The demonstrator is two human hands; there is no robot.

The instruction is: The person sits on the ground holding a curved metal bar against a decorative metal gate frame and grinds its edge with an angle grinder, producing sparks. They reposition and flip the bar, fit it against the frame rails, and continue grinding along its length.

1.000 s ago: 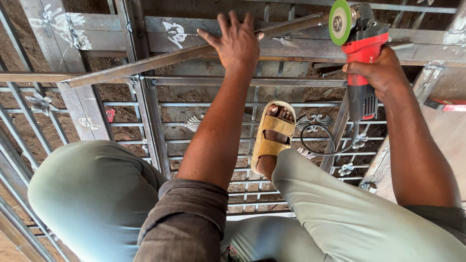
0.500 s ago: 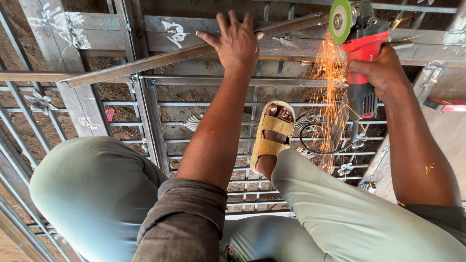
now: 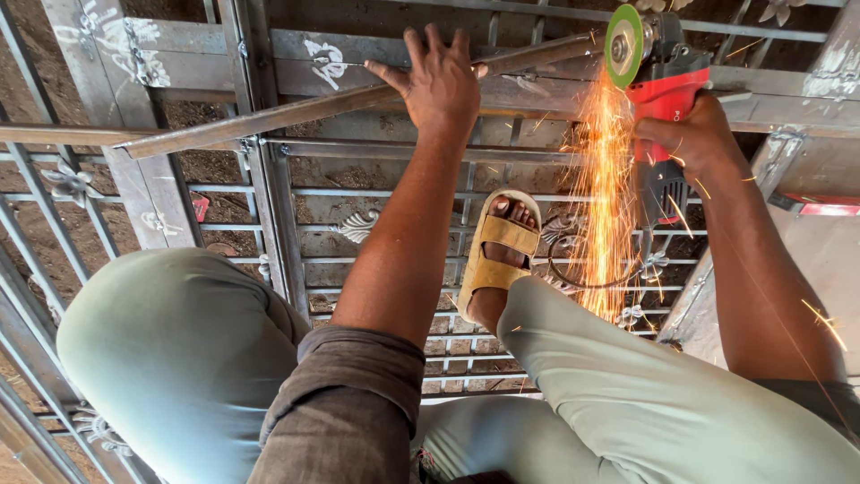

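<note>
Left hand [image 3: 441, 82] presses flat, fingers spread, on the metal bar [image 3: 296, 112]; right hand [image 3: 694, 134], at three o'clock, is clamped on the grinder [image 3: 658, 90]. Sparks [image 3: 605, 197] stream toward the sandalled foot [image 3: 497, 251]: burns likely, and the bar could slip.

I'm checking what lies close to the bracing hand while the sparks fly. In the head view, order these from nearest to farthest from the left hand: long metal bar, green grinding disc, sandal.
1. Long metal bar: directly under the left hand, touching it.
2. Green grinding disc: to the hand's right, on the bar.
3. Sandal: below, on the gate frame.

The disc and sandal are close; the disc looks slightly nearer.
</note>
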